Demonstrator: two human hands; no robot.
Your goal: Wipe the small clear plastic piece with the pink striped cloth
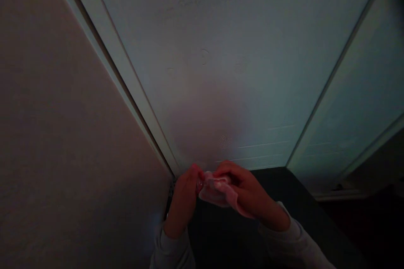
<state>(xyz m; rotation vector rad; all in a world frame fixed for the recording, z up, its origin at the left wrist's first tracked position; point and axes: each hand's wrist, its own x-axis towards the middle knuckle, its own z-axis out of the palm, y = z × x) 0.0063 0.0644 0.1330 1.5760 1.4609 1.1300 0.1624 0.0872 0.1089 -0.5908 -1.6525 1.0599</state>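
Observation:
A pale pink cloth [213,193] is bunched and folded between my two hands, low in the view. My right hand [244,187] is closed around the cloth, and one end of it hangs down along the palm. At the cloth's left edge, my left hand [187,191] has its fingers closed on a small shiny reddish thing [200,185]. Its kind is too dim and too covered to make out. The cloth touches or nearly touches this thing.
Beneath my hands lies a dark flat surface [227,235]. A pale panelled wall or door [205,71] rises right in front of me, with a frame strip along its left. A plain wall [63,134] closes off the left side. The light is dim.

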